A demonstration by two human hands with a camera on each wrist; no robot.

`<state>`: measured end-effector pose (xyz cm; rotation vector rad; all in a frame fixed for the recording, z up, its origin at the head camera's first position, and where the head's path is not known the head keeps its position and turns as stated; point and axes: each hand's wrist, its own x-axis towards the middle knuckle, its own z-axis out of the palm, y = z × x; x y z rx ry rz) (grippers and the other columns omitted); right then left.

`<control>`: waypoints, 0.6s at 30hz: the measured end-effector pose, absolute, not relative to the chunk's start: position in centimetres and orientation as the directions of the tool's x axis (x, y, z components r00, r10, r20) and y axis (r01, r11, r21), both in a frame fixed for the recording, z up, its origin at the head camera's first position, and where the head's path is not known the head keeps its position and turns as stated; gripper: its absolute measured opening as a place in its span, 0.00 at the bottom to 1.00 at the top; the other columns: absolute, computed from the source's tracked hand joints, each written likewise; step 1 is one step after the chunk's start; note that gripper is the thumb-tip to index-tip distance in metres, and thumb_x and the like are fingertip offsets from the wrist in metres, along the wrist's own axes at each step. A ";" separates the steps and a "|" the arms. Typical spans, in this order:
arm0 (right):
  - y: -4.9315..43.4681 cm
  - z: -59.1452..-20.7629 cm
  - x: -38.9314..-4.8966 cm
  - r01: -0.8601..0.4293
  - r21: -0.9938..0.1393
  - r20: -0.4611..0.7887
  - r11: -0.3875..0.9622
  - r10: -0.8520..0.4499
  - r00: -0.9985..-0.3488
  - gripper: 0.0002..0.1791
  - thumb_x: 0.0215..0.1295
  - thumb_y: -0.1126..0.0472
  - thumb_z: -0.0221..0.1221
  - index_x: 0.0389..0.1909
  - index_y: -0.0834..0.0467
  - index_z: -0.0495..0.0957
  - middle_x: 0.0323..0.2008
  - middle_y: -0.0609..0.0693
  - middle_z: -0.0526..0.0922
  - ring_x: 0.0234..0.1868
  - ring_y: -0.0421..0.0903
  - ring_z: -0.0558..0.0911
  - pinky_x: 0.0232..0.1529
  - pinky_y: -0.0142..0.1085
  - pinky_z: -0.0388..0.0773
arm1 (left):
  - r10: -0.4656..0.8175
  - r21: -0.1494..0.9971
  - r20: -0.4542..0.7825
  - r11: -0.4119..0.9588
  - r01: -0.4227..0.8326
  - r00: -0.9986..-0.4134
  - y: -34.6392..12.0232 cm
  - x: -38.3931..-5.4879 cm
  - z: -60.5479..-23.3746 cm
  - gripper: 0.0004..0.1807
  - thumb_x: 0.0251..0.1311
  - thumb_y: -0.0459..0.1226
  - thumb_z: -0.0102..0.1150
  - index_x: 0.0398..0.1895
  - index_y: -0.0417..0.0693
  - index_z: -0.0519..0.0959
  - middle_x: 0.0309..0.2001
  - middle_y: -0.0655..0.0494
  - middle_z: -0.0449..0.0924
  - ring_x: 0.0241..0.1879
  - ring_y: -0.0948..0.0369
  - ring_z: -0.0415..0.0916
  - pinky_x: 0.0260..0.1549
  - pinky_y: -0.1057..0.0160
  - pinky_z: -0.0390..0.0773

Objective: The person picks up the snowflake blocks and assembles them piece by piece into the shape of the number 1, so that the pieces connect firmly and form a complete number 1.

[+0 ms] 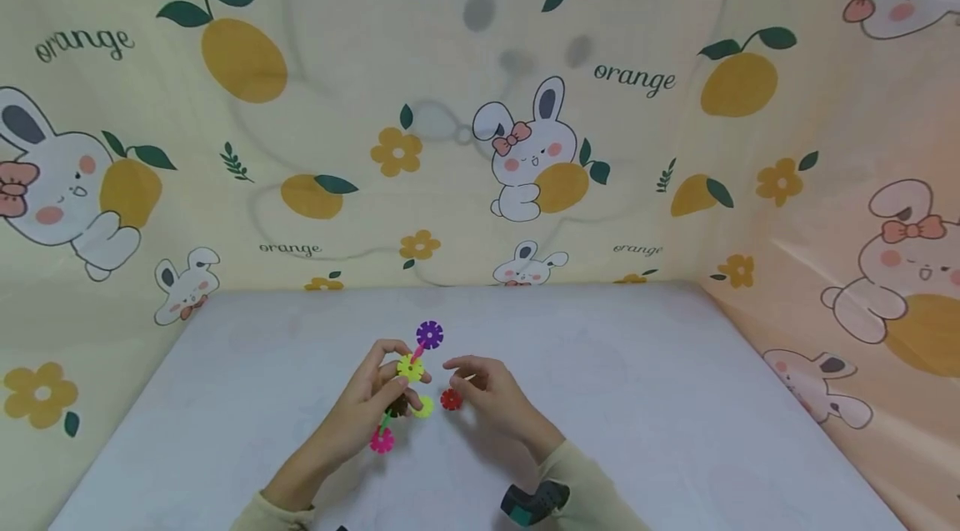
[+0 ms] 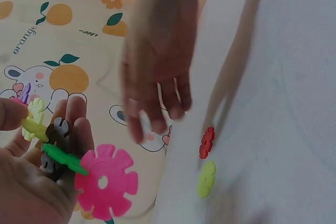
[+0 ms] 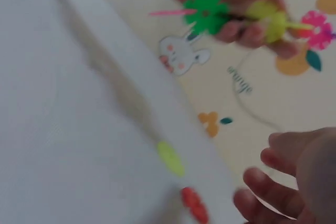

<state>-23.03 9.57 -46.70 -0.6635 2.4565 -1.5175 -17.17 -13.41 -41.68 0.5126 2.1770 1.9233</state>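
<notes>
My left hand [image 1: 358, 408] holds a chain of notched plastic snowflake discs, with the thumb against a yellow disc [image 1: 410, 368]. At the chain's far end is a purple disc [image 1: 430, 335]; at its near end is a pink disc [image 1: 382, 441]. Between them, in the left wrist view, a green disc [image 2: 64, 159] and a dark disc [image 2: 60, 128] show, partly covered by the fingers. My right hand [image 1: 501, 404] hovers beside the chain, fingers loosely bent, holding nothing. Below it, a red disc [image 1: 451, 399] and a yellow-green disc [image 1: 426, 407] lie loose on the table.
The white-covered table [image 1: 637, 398] extends around both hands. A cloth backdrop [image 1: 360, 81] printed with rabbits and oranges rises at the back and sides. A dark band [image 1: 534, 504] sits on my right wrist, over the sleeve.
</notes>
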 end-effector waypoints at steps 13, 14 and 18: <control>8.9 -49.1 -22.3 -0.367 -0.542 0.052 0.756 -0.406 -0.912 0.20 0.66 0.54 0.67 0.58 0.51 0.83 0.53 0.51 0.79 0.54 0.49 0.74 0.55 0.47 0.72 | 0.394 0.986 0.117 0.062 0.153 -0.911 -13.5 -17.2 -41.6 0.15 0.80 0.34 0.38 0.64 0.44 0.55 0.55 0.37 0.79 0.42 0.58 0.83 0.46 0.68 0.81; 8.9 -49.1 -22.3 -0.378 -0.529 0.059 0.759 -0.412 -0.909 0.19 0.65 0.54 0.67 0.57 0.50 0.84 0.52 0.51 0.79 0.53 0.48 0.74 0.54 0.46 0.71 | 0.397 0.985 0.127 0.057 0.163 -0.909 -13.6 -17.1 -41.7 0.15 0.80 0.34 0.38 0.64 0.43 0.55 0.55 0.36 0.79 0.42 0.58 0.83 0.46 0.68 0.81; 8.8 -49.0 -22.3 -0.397 -0.522 0.074 0.755 -0.423 -0.903 0.15 0.66 0.54 0.67 0.52 0.49 0.85 0.51 0.49 0.80 0.53 0.47 0.74 0.54 0.46 0.70 | 0.398 0.984 0.137 0.051 0.171 -0.907 -13.7 -17.1 -41.8 0.15 0.80 0.34 0.38 0.63 0.42 0.55 0.56 0.33 0.78 0.42 0.58 0.83 0.48 0.68 0.81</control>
